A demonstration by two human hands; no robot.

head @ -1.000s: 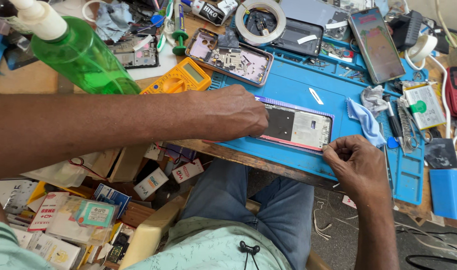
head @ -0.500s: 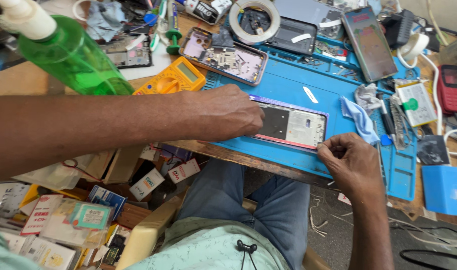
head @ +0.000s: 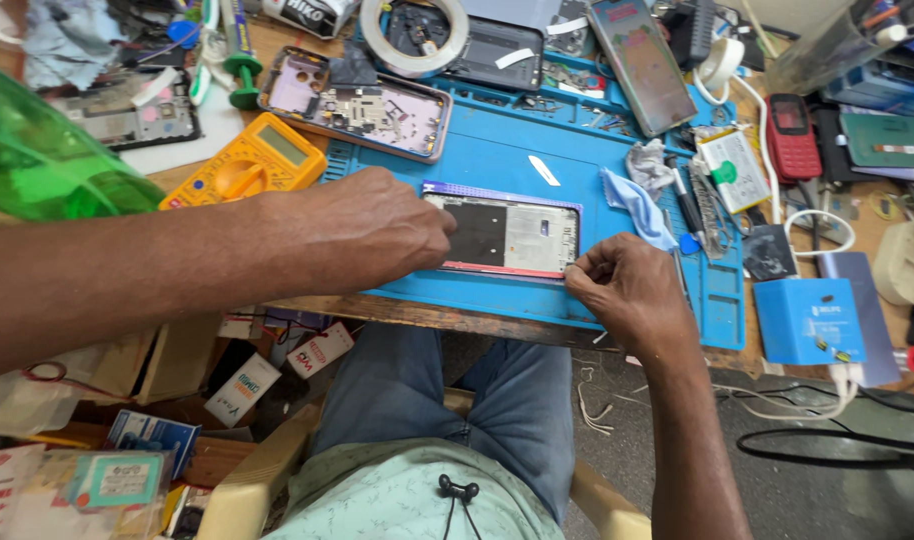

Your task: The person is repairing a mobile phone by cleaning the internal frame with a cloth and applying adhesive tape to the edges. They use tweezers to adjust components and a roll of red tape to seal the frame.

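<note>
An opened phone frame [head: 512, 235] with a dark and silver inside lies flat on the blue work mat [head: 497, 140]. My left hand [head: 362, 232] rests over its left end and presses it down. My right hand [head: 627, 290] pinches the frame's lower right corner with curled fingers; whether a small tool is between them cannot be made out.
A second opened phone [head: 362, 100], a yellow multimeter [head: 247, 165], a green spray bottle [head: 37, 160], a tape roll [head: 417, 30], a white pry pick [head: 543, 170], a blue cloth [head: 632, 205], a red keypad phone [head: 792, 135] and a blue box [head: 809, 320] crowd the bench.
The view has shifted, so everything sits lower and further left in the picture. Both hands stay on the phone frame; the right hand has crept closer to its corner.
</note>
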